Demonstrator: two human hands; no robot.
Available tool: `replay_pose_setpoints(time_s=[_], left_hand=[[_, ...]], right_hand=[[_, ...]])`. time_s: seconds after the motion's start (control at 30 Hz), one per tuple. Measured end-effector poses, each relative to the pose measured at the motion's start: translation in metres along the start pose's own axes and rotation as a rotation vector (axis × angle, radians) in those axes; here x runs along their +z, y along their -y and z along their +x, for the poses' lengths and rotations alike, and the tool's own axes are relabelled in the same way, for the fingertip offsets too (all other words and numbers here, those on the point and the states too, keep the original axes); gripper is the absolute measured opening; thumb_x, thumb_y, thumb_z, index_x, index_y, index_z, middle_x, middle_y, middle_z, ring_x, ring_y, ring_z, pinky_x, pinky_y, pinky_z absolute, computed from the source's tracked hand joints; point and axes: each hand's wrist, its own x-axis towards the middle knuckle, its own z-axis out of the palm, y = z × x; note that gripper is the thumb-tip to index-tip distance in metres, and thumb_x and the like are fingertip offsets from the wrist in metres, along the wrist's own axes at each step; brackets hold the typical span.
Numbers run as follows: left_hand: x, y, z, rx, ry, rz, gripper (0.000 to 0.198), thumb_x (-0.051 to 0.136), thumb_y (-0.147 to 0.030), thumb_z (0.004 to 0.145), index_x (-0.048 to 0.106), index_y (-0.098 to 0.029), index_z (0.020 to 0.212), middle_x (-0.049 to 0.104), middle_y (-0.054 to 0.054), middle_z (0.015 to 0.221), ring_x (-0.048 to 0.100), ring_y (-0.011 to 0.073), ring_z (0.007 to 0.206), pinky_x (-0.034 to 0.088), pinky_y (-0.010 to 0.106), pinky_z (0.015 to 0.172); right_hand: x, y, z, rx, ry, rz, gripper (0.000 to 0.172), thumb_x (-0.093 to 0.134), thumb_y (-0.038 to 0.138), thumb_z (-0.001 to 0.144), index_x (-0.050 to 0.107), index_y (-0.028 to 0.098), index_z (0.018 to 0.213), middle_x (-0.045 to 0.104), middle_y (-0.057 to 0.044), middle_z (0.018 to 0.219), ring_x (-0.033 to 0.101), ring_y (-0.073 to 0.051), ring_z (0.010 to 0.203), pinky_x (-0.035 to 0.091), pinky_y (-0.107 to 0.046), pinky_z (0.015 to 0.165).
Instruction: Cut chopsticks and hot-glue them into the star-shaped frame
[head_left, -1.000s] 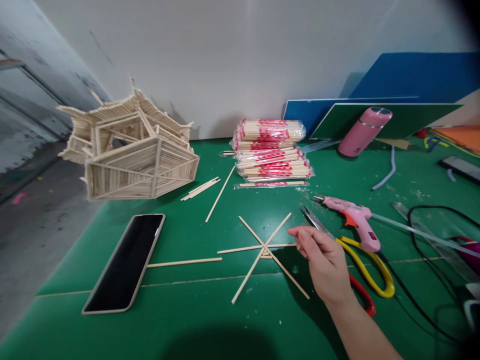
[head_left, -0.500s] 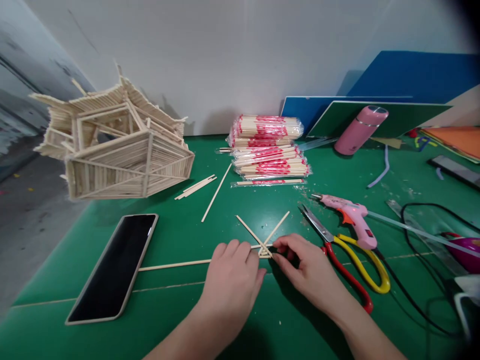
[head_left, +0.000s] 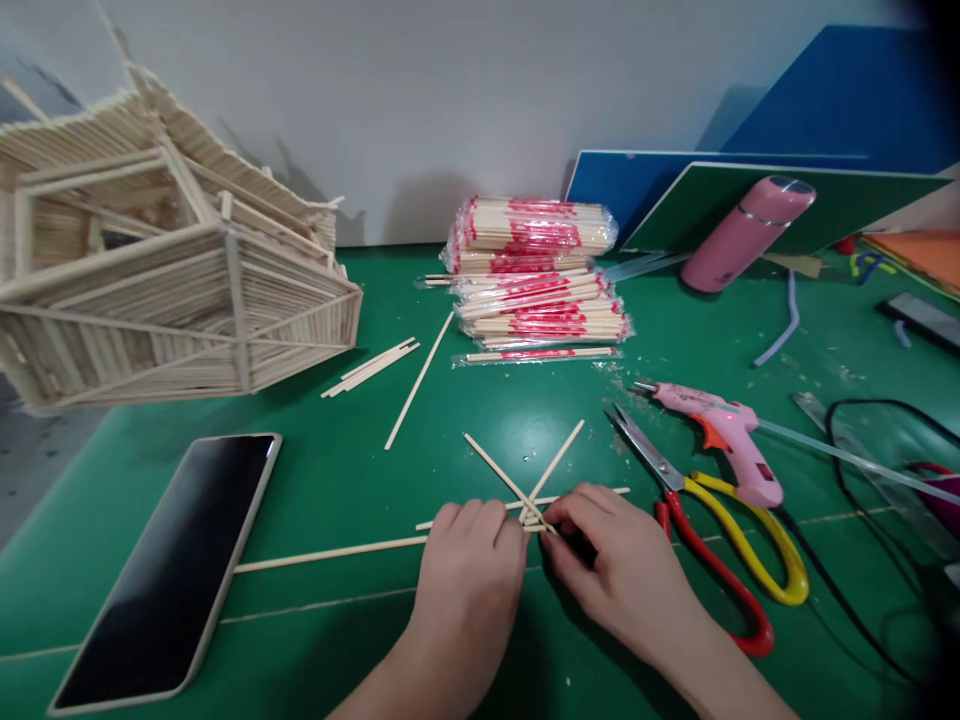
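Several thin wooden sticks crossed in a star (head_left: 525,490) lie on the green table (head_left: 360,470). My left hand (head_left: 469,575) rests fingers curled over the star's lower left side, pressing on the sticks. My right hand (head_left: 619,575) pinches the crossing point from the right, fingers closed on the sticks. A single loose stick (head_left: 330,552) lies to the left of my left hand. Red-and-yellow scissors (head_left: 709,530) and a pink glue gun (head_left: 724,435) lie just right of my right hand.
A large stick-built house model (head_left: 165,270) stands at the left. A phone (head_left: 169,565) lies face up at front left. Wrapped chopstick packs (head_left: 536,280), a pink bottle (head_left: 746,235), coloured boards (head_left: 750,190), a black cable (head_left: 855,490) and loose sticks (head_left: 375,365) lie around.
My left hand came into view and settled on the crossed sticks. My right hand moved left onto the crossing point and closed. The view has leaned closer to the table.
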Motion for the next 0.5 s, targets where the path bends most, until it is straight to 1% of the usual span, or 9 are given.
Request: replay_pose_setpoints(time_s=[0.2, 0.5], left_hand=[[-0.0023, -0.0012, 0.003, 0.005, 0.019, -0.051, 0.02, 0.044, -0.01, 0.078, 0.053, -0.017, 0.062, 0.051, 0.001, 0.06, 0.045, 0.0163, 0.056, 0.029, 0.03, 0.053], [0.002, 0.0017, 0.0016, 0.04, -0.017, -0.093, 0.017, 0.047, -0.007, 0.075, 0.053, -0.017, 0.063, 0.051, 0.0, 0.06, 0.043, 0.0152, 0.056, 0.029, 0.03, 0.054]], right_hand=[[0.0001, -0.0017, 0.0013, -0.016, 0.008, 0.042, 0.012, 0.046, 0.021, 0.08, 0.057, 0.021, 0.076, 0.055, -0.002, 0.07, 0.048, -0.015, 0.066, 0.033, -0.025, 0.058], [0.0001, -0.0017, 0.0042, -0.025, 0.01, 0.04, 0.013, 0.046, 0.022, 0.08, 0.058, 0.021, 0.074, 0.054, -0.001, 0.067, 0.048, -0.015, 0.065, 0.033, -0.025, 0.057]])
